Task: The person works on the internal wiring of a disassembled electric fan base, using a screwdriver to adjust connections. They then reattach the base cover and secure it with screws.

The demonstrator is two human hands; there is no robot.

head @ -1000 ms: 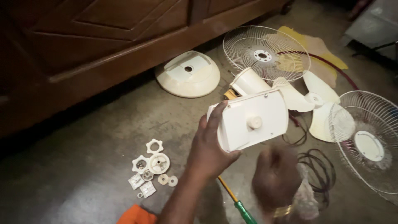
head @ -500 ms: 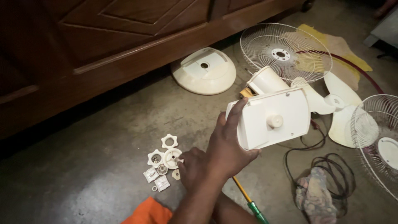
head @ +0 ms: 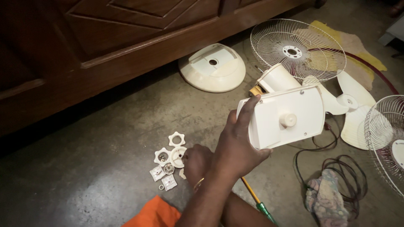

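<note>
Head view: I see the left hand (head: 237, 143) clamped on the fan housing (head: 288, 117), lifted for access. Below-left of it, the right hand (head: 197, 162) touches the small parts (head: 170, 157); its grip is unclear.

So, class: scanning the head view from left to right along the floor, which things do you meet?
Small white knobs and parts → round fan base → held white housing → fan blade → wire guard at the right edge.
</note>
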